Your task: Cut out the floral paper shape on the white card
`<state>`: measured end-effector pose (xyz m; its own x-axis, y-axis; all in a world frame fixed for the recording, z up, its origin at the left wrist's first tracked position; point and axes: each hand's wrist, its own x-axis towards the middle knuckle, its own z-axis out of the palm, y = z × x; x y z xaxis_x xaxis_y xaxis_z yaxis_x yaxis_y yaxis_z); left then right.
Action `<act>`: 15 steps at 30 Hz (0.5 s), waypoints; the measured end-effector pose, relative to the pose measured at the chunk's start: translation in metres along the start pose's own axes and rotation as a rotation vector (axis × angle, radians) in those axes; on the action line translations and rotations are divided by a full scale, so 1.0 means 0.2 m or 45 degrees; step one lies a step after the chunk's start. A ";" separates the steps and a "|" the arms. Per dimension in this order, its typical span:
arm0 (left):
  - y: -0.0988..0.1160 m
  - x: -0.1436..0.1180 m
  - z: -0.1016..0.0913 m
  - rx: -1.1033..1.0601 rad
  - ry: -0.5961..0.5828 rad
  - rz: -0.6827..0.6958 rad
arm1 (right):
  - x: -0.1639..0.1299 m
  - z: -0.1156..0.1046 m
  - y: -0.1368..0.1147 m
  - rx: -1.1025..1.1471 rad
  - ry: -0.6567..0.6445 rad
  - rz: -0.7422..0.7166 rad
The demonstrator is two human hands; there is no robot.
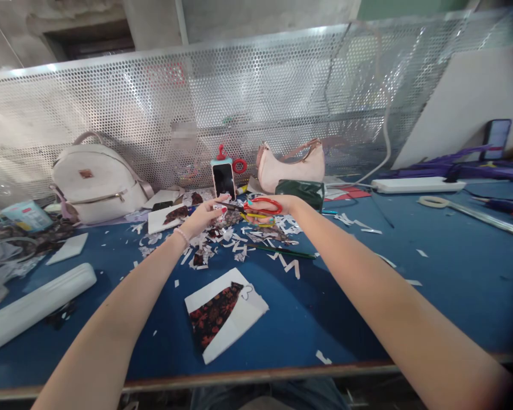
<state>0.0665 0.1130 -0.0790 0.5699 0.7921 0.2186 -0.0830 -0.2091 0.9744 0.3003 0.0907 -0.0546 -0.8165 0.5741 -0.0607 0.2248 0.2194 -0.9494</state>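
Nearest me, white card (pixel 233 319) with dark floral fabric is lying on the blue table (pixel 431 273). Beyond it, paper scraps (pixel 239 242) are littering the surface. I'm seeing my right hand (pixel 267 208) gripping red-handled scissors (pixel 260 206), while my left hand (pixel 203 216) is pinching something too small to identify.

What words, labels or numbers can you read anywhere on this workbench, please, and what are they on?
None can be read.
Teal box at the far left: print too small and blurred.
Brown badge on the white backpack: no legible lettering.
Phone standing behind the scissors: screen dark.
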 end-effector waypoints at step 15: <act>-0.08 0.05 -0.04 0.112 0.064 0.010 | 0.01 0.03 0.01 0.002 0.050 0.016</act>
<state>0.0679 0.1288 -0.0921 0.5273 0.8176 0.2311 -0.0145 -0.2633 0.9646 0.2959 0.0868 -0.0590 -0.7922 0.6072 -0.0609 0.2344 0.2107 -0.9490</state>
